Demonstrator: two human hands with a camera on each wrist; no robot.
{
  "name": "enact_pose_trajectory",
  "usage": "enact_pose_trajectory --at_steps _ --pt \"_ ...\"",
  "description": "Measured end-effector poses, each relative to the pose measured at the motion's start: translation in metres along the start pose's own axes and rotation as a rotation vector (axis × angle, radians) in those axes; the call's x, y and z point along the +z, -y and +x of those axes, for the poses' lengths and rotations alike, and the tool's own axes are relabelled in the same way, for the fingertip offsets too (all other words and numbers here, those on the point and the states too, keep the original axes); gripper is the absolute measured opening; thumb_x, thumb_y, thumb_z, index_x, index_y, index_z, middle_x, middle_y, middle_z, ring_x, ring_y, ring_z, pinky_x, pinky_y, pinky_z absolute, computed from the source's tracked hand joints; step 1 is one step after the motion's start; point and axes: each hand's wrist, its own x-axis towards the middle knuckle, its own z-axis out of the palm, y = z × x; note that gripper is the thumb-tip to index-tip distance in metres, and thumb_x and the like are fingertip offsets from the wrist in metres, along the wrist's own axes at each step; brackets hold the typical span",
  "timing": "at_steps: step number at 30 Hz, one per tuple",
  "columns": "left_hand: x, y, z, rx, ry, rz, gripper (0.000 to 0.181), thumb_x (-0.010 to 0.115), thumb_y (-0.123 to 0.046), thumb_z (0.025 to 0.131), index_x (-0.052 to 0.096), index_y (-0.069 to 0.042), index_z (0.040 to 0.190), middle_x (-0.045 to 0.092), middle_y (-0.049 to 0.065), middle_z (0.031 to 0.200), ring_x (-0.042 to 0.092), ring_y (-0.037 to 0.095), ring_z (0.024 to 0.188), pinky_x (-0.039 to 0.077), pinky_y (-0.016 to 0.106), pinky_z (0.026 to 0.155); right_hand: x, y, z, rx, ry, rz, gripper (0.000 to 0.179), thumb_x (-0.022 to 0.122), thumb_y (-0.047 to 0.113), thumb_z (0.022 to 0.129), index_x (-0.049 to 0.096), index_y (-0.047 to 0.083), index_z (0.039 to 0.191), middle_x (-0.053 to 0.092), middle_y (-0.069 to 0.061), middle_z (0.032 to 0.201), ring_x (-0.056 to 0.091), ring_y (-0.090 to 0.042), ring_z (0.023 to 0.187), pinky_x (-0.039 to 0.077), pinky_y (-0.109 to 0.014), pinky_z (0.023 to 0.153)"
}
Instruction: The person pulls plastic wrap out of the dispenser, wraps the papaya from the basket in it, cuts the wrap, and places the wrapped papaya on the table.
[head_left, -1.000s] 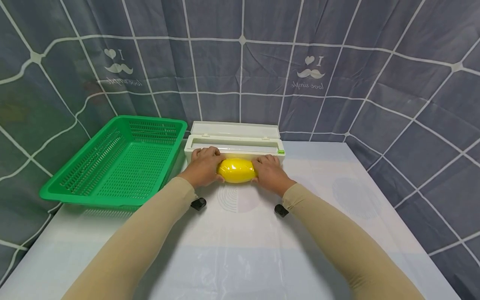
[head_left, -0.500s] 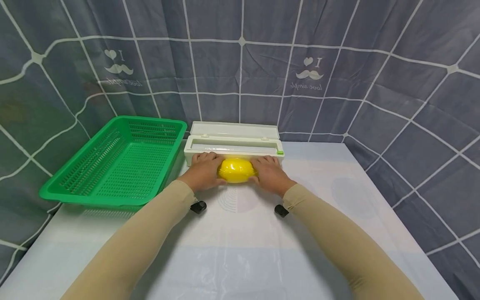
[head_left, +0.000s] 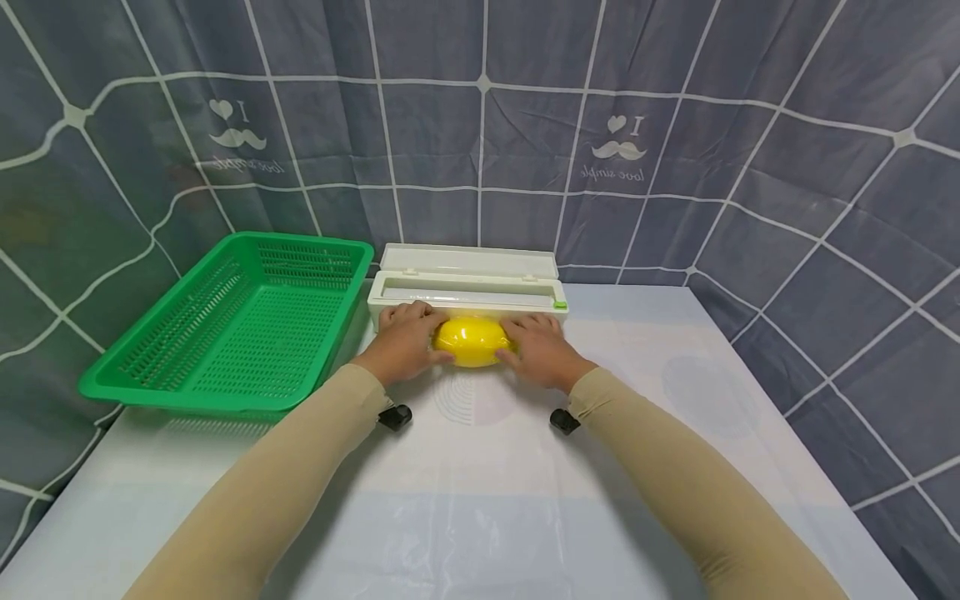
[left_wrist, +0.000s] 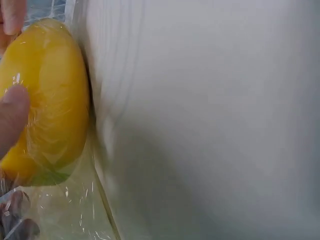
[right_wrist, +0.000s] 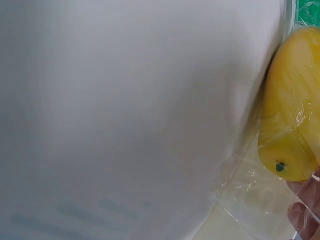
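A glossy yellow mango [head_left: 472, 342], covered in clear cling film [left_wrist: 65, 210], sits in front of the white cling film dispenser [head_left: 468, 277]. My left hand [head_left: 403, 343] holds its left end, the thumb [left_wrist: 12, 117] laid over the film on the near side. From the other end my right hand [head_left: 542, 350] grips it, fingers partly under the film [right_wrist: 255, 187]. The right wrist view shows a dark stem spot on the mango, and the left wrist view a green patch at its end. Both hands hide parts of the dispenser's front.
Left of the dispenser stands a green perforated basket [head_left: 330, 379]. The dispenser's lid [head_left: 468, 260] is raised at the back, close to the grey checked curtain [head_left: 427, 133]. A pale patterned cloth covers the table [head_left: 487, 517].
My thumbs have shifted from the mango's ends onto its near side. The mango stays in nearly the same spot. The dispenser and basket have not moved.
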Motion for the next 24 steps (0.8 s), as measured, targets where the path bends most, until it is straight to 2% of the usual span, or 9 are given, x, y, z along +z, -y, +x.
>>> enact_pose_trajectory --at_steps 4,8,15,24 --pt "-0.0009 0.0003 -0.0006 0.008 0.007 -0.011 0.075 0.076 -0.056 0.093 0.055 -0.016 0.153 0.054 0.01 0.146 0.045 0.037 0.137 0.024 0.059 0.112 -0.0007 0.002 -0.0013 -0.001 -0.04 0.01 0.063 0.059 0.042 0.107 0.047 0.006 0.158 0.048 -0.017 0.159 0.038 -0.041 0.147 0.022 -0.06 0.125" --pt "-0.0019 0.0 -0.001 0.008 0.02 -0.028 0.073 0.072 -0.054 0.096 0.053 -0.014 0.154 0.053 0.009 0.155 0.044 0.037 0.143 0.023 0.06 0.114 -0.0007 0.003 -0.001 -0.002 -0.063 0.006 0.062 0.061 0.041 0.106 0.05 0.005 0.155 0.051 -0.016 0.156 0.039 -0.04 0.144 0.025 -0.058 0.124" --pt "-0.0026 -0.0008 -0.0019 -0.019 0.018 -0.075 0.071 0.075 -0.048 0.096 0.052 -0.014 0.154 0.053 0.006 0.16 0.043 0.037 0.147 0.021 0.06 0.116 -0.0028 0.0033 0.0003 0.024 -0.002 0.032 0.066 0.059 0.043 0.107 0.045 0.006 0.159 0.046 -0.014 0.163 0.037 -0.039 0.152 0.018 -0.06 0.127" --pt "-0.002 -0.0005 -0.0033 -0.024 0.004 -0.09 0.068 0.077 -0.047 0.095 0.055 -0.016 0.151 0.054 0.005 0.159 0.043 0.037 0.146 0.021 0.06 0.116 -0.003 0.0008 0.0002 0.014 -0.006 0.078 0.068 0.061 0.041 0.104 0.043 0.007 0.16 0.045 -0.014 0.165 0.035 -0.039 0.154 0.018 -0.06 0.128"
